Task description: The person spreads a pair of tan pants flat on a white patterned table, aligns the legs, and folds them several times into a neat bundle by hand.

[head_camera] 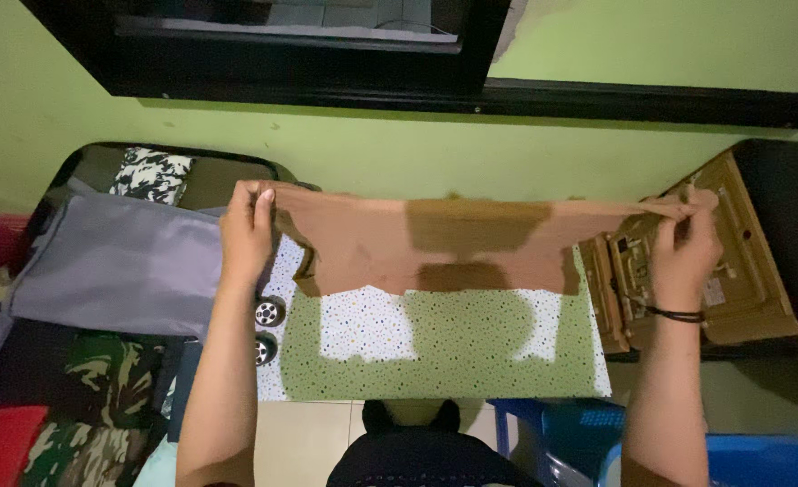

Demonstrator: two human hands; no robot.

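I hold a brown cloth (372, 239) stretched flat between both hands above a small table (471, 361) covered in a speckled white patterned sheet. My left hand (247, 233) pinches the cloth's left corner, thumb on top. My right hand (686, 245), with a dark band on the wrist, pinches the right corner. The cloth hangs in folds with darker shaded patches across its middle.
An open suitcase (101, 271) with a grey lining flap, camouflage and red clothes lies at the left, its wheels (268, 314) by the table edge. A brown wooden panel (733, 261) leans at the right. Blue plastic containers (733, 455) stand bottom right. A green wall and dark window frame are ahead.
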